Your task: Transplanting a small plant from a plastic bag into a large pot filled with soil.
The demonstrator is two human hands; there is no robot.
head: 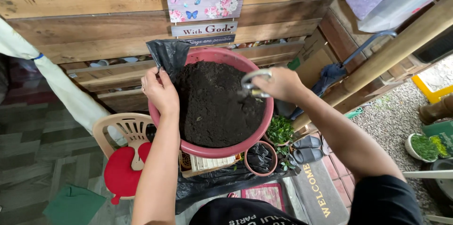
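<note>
Both arms reached out — my left hand (159, 90) pinched the black bag (167, 55), my right hand (276, 84) gripped a metal tool (250, 83) in the soil (212, 107). Red basin (207, 149) looked full — small pot (261, 159) unfilled.

left hand (159, 90): grips the basin rim and black bag (166, 54)
right hand (278, 84): holds a metal trowel (252, 83) in the soil (212, 107)
basin (226, 151): red, full of soil
</note>
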